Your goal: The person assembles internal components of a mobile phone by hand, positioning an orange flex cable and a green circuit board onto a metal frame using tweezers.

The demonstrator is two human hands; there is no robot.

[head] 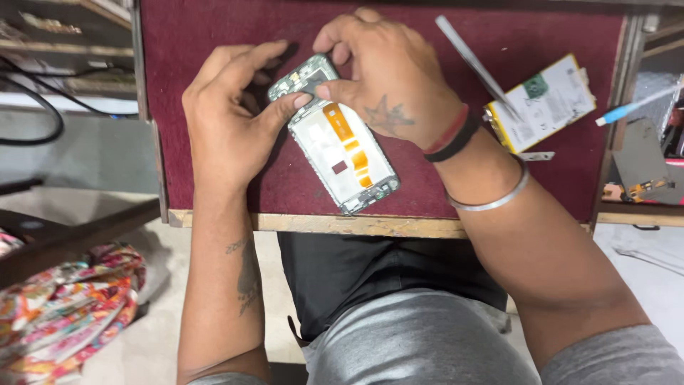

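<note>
Nearby, tweezers [474,64] and battery [545,103] flank both hands [313,96] gripping the opened phone [342,146].

Maroon-topped desk [214,28] is carrying an opened phone [342,146] at centre, tweezers [474,64] and battery [545,103] at two o'clock.

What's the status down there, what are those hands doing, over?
Left hand and right hand both gripping the top end of the opened phone. Phone flat on the red mat, orange ribbon showing. Tweezers and battery lie aside, nothing blocking.
</note>
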